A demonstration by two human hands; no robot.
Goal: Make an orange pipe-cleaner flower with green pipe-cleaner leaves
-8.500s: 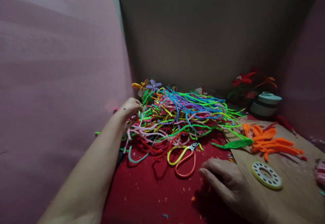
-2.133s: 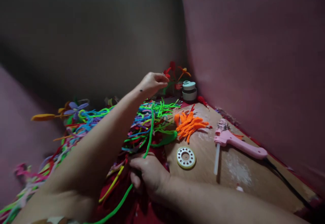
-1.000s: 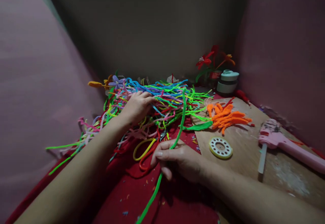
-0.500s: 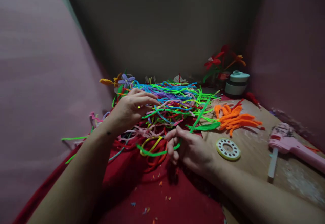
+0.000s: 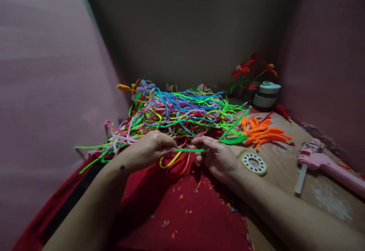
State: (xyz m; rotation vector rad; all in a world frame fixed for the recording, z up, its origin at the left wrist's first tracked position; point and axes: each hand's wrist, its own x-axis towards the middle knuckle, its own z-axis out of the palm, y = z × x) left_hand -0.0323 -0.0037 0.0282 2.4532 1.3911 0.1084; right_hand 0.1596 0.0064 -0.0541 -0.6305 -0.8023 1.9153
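A green pipe cleaner [image 5: 190, 150] stretches between my two hands, its free end slanting up and away to the right. My left hand [image 5: 155, 144] pinches one end. My right hand [image 5: 215, 156] grips it farther along, with fingers curled around it. Just beyond both hands lies a large heap of pipe cleaners [image 5: 185, 108] in blue, green, pink, purple and yellow. Below the held piece, yellow and red pipe cleaners [image 5: 178, 167] form loose loops on the red cloth [image 5: 176, 220].
Right of my hands are a bundle of orange fuzzy pieces [image 5: 264, 131], a round white disc with holes [image 5: 254, 163] and a pink glue gun [image 5: 316, 158] on a brown board [image 5: 285, 190]. A lidded jar [image 5: 266, 95] and fuzzy red flowers [image 5: 242, 69] stand behind.
My left hand has come down from above the heap and taken the near end of the green pipe cleaner. That end is now drawn straight between both hands.
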